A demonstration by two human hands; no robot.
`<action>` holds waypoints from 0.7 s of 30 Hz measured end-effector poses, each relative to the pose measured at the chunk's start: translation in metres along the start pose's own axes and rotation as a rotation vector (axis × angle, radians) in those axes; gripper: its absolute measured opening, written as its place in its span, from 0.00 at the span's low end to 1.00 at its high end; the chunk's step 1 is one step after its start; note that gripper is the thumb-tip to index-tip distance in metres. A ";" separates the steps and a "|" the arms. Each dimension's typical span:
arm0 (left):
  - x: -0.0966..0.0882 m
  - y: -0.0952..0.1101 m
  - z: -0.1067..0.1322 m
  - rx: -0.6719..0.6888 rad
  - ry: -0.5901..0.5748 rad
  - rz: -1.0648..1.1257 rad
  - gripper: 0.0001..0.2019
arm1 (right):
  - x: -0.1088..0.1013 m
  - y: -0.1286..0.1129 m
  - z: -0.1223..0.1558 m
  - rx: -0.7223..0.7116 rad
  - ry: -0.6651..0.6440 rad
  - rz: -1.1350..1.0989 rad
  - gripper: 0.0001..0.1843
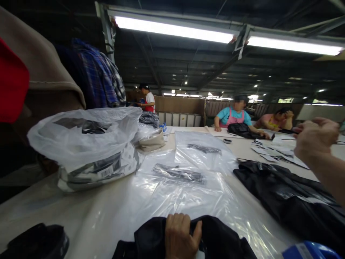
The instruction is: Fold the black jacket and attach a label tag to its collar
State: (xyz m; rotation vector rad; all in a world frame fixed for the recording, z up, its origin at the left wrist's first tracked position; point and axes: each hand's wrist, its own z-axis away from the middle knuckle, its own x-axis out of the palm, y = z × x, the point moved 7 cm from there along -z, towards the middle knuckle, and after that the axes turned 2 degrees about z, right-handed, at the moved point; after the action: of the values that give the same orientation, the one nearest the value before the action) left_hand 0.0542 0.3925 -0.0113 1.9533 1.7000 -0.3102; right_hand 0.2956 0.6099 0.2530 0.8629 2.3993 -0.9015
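Observation:
My left hand [180,235] is closed around a black garment [218,233], smooth and slightly shiny, at the near edge of the table. The garment lies partly over clear plastic bags [178,190] with printed black text boxes. Raised at the right side is my right hand [318,136], bent at the wrist with its fingers curled together. Blur hides whatever those fingers may hold. Below that hand, more black garments [291,198] are spread on the table.
A white plastic sack [88,144] of labelled packets stands at left. Plaid shirts [94,75] hang behind it. Paper tags [277,153] lie right, and a blue object [309,250] sits in the near right corner. Co-workers, one in a pink apron [233,117], are across the table.

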 end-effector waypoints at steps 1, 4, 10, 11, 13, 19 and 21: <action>0.000 0.000 0.000 -0.022 -0.002 0.010 0.14 | 0.018 0.004 0.009 0.005 -0.028 -0.002 0.35; -0.001 0.001 -0.001 -0.053 -0.014 0.041 0.13 | 0.109 -0.001 0.078 -0.071 -0.303 -0.044 0.33; -0.015 0.010 0.002 -0.012 0.026 0.073 0.11 | 0.266 -0.043 0.227 -0.371 -1.001 -0.131 0.36; -0.016 0.012 0.003 0.001 0.025 0.077 0.10 | 0.275 -0.044 0.237 -0.392 -1.049 -0.117 0.38; -0.017 0.014 0.005 0.014 0.019 0.080 0.10 | 0.284 -0.038 0.247 -0.424 -1.116 -0.064 0.37; -0.014 0.012 0.006 -0.007 0.009 0.071 0.11 | 0.272 -0.004 0.234 -0.361 -1.076 -0.064 0.32; -0.014 0.012 0.005 -0.012 0.010 0.074 0.12 | 0.266 -0.003 0.226 -0.310 -1.038 -0.124 0.32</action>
State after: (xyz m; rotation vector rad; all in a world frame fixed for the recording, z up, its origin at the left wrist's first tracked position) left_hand 0.0640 0.3769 -0.0052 2.0072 1.6272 -0.2627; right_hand 0.1436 0.5562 -0.0560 0.0511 1.5962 -0.7230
